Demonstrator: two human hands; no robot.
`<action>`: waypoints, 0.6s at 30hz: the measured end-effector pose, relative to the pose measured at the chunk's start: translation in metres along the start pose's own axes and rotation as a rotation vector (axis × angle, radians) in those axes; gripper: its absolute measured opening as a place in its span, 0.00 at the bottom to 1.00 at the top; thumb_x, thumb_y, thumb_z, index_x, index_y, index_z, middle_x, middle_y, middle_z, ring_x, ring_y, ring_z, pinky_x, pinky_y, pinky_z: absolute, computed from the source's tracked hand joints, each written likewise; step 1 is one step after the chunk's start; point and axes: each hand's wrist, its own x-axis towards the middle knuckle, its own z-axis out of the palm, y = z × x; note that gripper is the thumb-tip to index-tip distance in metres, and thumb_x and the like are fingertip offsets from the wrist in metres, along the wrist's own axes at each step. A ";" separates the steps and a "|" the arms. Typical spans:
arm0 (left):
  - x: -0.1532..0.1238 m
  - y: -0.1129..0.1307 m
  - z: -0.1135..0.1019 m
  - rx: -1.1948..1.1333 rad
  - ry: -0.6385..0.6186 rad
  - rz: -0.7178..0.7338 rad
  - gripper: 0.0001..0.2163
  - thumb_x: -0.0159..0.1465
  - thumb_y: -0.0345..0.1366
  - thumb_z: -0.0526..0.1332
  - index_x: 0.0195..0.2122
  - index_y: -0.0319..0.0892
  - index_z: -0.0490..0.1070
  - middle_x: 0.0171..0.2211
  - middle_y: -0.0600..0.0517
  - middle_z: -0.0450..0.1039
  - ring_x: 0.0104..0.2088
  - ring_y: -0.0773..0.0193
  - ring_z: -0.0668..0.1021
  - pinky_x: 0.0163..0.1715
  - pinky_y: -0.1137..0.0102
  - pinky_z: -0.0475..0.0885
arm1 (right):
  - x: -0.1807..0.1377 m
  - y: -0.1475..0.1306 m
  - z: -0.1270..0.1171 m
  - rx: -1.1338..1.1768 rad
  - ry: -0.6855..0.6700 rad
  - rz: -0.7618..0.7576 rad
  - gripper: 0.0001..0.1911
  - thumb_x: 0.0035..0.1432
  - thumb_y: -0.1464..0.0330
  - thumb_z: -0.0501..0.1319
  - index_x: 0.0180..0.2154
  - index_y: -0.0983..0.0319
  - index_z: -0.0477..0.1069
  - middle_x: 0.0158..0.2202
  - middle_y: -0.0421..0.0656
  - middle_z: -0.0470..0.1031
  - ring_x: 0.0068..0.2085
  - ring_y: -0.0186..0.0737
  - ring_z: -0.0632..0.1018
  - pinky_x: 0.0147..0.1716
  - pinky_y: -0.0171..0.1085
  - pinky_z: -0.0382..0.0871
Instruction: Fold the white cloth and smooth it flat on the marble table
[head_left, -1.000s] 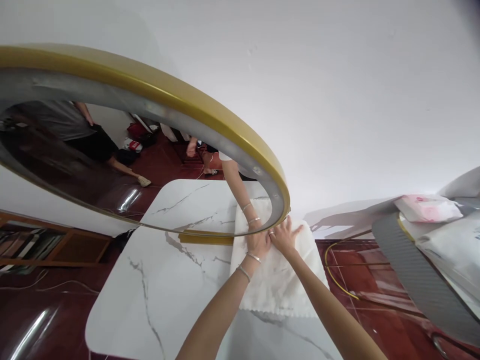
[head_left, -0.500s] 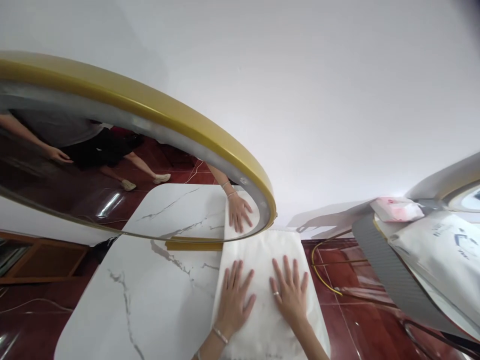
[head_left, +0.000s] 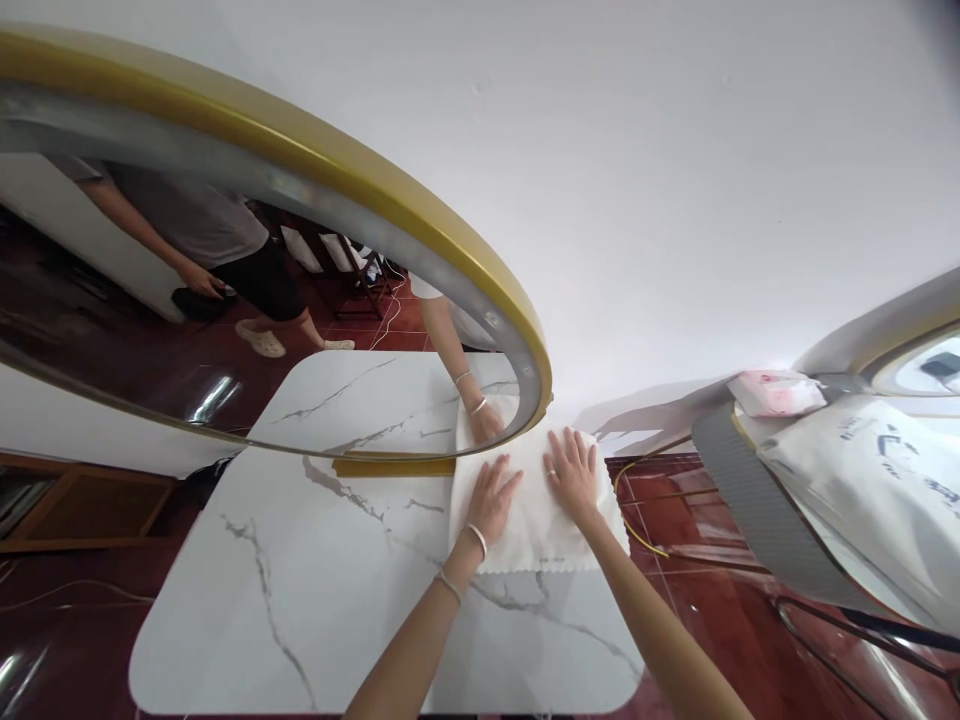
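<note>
A white cloth (head_left: 529, 545) with a scalloped edge lies on the right part of a white marble-patterned table (head_left: 337, 600). Toward its left side, my left hand (head_left: 491, 500) rests on the fabric, palm down, with fingers stretched forward and thumb apart. My right hand (head_left: 574, 475) presses flat near the cloth's far right side, fingers spread, a ring on one of them. Faint dark print shows near the cloth's front edge. Neither hand grasps anything.
A large gold-rimmed mirror (head_left: 360, 175) overhangs the table's far edge, reflecting one of my hands and another person standing. To the right, a grey-sided stand (head_left: 765, 500) carries a tissue pack (head_left: 776, 392) and a white printed bag (head_left: 862, 450). A wooden cabinet (head_left: 82, 505) is at left.
The cloth's near edge has moved away from me, baring the marble at the table's front. Both hands have shifted forward with it. The reflected person has changed position.
</note>
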 end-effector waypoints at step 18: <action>-0.077 0.023 -0.016 -0.022 -0.009 0.137 0.24 0.68 0.44 0.53 0.64 0.48 0.56 0.66 0.47 0.56 0.66 0.54 0.56 0.63 0.52 0.54 | -0.129 0.014 -0.008 -0.049 0.147 -0.029 0.33 0.65 0.53 0.46 0.67 0.56 0.46 0.55 0.51 0.67 0.57 0.52 0.66 0.61 0.57 0.49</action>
